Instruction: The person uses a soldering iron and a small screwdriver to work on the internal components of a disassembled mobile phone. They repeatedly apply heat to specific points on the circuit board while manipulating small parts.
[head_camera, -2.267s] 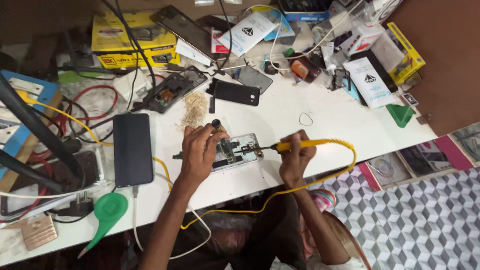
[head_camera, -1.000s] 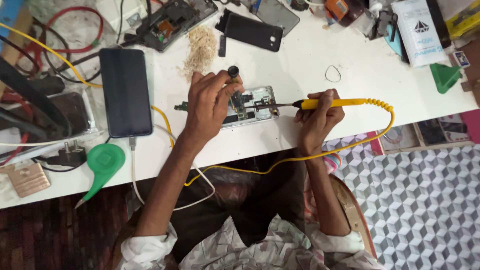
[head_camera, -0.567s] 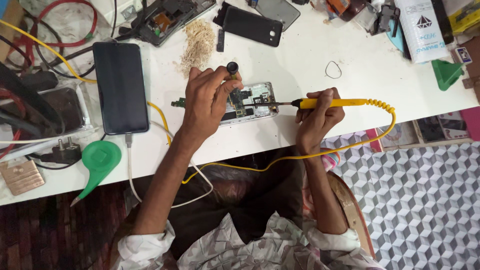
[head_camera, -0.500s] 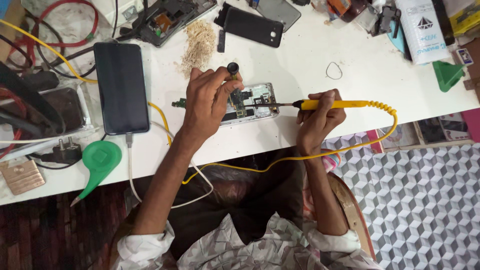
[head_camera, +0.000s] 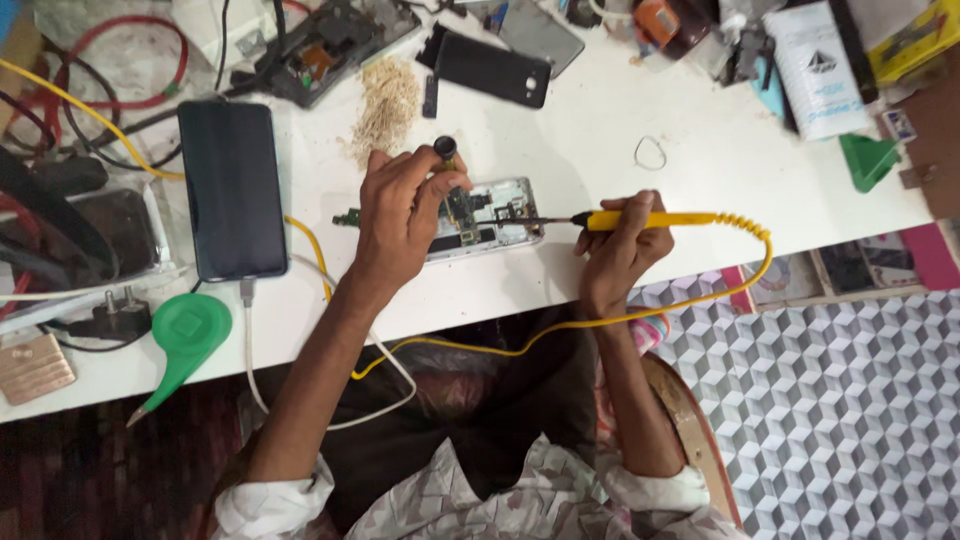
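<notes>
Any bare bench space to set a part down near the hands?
Yes: bare white table to the right of the opened phone, between the wire loop and the soldering iron. Another strip along the near edge, between the green tool and the left hand. The far edge and left end are crowded with phones, cables and boxes.

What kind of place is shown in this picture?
Most likely a phone repair bench. The right hand holds a yellow soldering iron to an opened phone, which the left hand steadies. A dismantled phone, a black back cover and cables lie on the white table.
</notes>
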